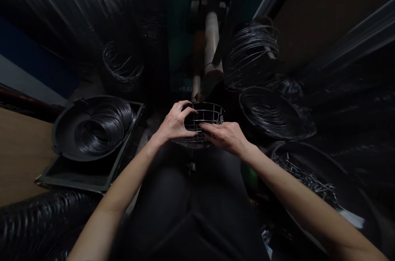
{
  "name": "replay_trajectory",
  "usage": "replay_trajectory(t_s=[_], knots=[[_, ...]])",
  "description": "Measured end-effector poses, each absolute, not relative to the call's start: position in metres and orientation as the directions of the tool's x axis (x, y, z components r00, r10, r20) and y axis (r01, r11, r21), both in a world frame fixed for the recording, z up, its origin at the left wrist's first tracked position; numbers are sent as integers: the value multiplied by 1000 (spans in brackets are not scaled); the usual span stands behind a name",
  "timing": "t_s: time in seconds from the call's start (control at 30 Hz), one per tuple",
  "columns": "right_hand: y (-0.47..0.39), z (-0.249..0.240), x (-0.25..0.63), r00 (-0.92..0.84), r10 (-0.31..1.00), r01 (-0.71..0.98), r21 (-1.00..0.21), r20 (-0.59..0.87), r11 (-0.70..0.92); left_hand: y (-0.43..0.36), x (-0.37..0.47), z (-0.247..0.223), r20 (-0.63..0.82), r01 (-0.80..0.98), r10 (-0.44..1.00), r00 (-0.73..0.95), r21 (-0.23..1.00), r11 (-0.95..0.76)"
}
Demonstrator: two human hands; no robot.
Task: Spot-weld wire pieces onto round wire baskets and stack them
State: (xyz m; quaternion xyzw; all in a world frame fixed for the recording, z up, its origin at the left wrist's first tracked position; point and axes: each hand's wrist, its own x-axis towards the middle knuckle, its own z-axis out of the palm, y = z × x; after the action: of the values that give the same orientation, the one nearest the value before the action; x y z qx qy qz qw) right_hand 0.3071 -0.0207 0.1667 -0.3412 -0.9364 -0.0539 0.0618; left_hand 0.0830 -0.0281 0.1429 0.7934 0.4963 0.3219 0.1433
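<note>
A round wire basket (216, 112) of shiny metal stands in front of me, just above my lap. My left hand (178, 121) grips its left side, with the fingers over the upper rim and the thumb lower down on the near wall. Against the near right side lies my right hand (224, 134), its fingers pressed together at the wires. Whether a small piece sits between those fingertips is hidden. Behind the basket is a machine (212, 34) with a thick pale metal cylinder.
To the left, a dark basin (66, 139) with coiled wire rings (98, 133) rests over a green-edged crate (74, 185). On the right are a basin of wire rings (262, 113) and another of short metal wire pieces (308, 178). Wire hoops (253, 55) hang behind.
</note>
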Motion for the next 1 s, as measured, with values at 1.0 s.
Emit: replay_trajectory(t_s=[1.0], knots=[[3, 164, 303, -488, 805, 822, -131, 338, 554, 16, 76, 155, 314, 672, 922, 228, 635, -382]])
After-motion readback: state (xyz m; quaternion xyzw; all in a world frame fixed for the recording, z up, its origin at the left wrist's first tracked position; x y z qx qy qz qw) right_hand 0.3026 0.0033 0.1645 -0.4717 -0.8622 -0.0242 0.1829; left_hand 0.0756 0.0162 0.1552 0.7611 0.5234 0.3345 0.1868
